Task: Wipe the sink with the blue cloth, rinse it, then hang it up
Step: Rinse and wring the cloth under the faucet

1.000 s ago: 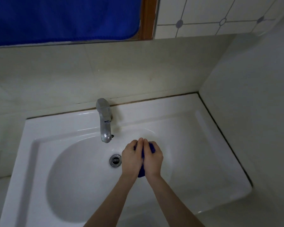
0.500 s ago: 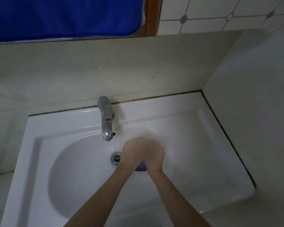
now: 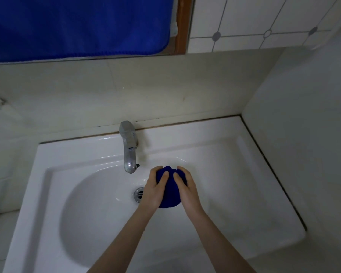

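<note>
Blue cloth (image 3: 170,194) over sink basin (image 3: 91,217)

Hidden: cloth (image 3: 170,194) sides by left hand (image 3: 155,192) & right hand (image 3: 187,191), half drain (image 3: 137,194); towel (image 3: 77,24) cut off.

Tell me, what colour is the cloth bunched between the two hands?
The cloth is plain dark blue; the head view shows it best.

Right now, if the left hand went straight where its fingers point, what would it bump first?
The left hand would likely meet the sink's back slope just right of the faucet; depth unclear.
</note>
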